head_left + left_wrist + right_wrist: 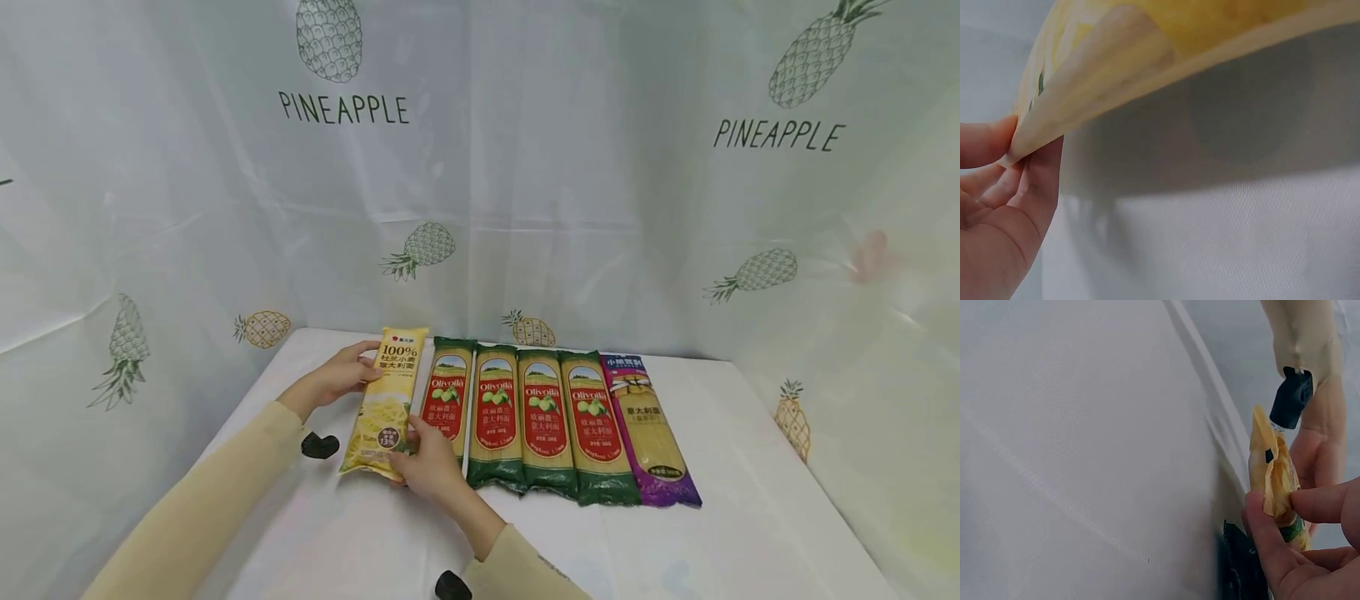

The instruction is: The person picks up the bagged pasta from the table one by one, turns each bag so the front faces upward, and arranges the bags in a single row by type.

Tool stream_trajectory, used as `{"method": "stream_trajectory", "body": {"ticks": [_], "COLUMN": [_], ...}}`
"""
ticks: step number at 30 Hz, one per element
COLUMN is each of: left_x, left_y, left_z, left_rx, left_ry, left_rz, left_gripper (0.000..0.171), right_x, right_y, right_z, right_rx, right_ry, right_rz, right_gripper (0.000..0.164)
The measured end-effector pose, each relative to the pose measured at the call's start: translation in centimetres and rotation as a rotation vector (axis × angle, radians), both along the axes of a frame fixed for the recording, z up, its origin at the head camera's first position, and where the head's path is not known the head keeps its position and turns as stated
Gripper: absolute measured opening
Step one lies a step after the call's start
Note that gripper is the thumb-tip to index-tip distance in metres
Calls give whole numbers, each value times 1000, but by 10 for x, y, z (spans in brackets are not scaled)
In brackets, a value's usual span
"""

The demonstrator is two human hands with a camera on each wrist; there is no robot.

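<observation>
Both hands hold a yellow pasta packet (392, 396) at the left end of a row of packets. My left hand (341, 379) pinches its left edge near the upper part, thumb on the front; the left wrist view shows the packet's edge raised over the white cloth, with a shadow below. With thumb and fingers, my right hand (429, 457) grips the lower right side of it. Just right of it lies a green-and-red spaghetti packet (447, 396), partly hidden by the right hand. In the right wrist view, the yellow packet's crimped end (1263, 459) shows between the fingers.
Several matching green-and-red packets (543, 408) lie side by side on the white table (757, 500). A purple pasta packet (651, 429) closes the row at the right. A pineapple-print curtain (555, 183) hangs behind. Black wrist cameras (320, 446) sit at both sleeves.
</observation>
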State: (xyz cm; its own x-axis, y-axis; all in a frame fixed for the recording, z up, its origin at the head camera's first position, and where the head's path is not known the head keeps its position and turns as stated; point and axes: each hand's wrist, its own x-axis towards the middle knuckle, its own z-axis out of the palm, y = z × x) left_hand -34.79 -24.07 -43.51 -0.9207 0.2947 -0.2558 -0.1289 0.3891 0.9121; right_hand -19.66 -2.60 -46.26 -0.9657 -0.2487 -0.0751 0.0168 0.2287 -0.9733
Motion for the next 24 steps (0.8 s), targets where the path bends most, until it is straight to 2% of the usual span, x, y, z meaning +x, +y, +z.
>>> {"method": "stream_trajectory", "body": {"ticks": [6, 13, 20, 24], "left_x": [-4, -7, -10, -9], "left_y": [-3, -6, -4, -1], "left_z": [-7, -13, -18, -19], "left_rx": [-24, -55, -93, -121], "left_ry": [-24, -59, -36, -23], "left_rz": [-14, 3, 35, 42], "left_gripper": [74, 75, 74, 74], "right_x": [-3, -4, -5, -6], "right_y": [-6, -9, -13, -15], "right_z": [-1, -2, -2, -5], "right_rx": [74, 197, 206, 279], "right_ry": [31, 76, 94, 166], "right_rz": [4, 9, -26, -47], "right_gripper": [68, 64, 60, 55]}}
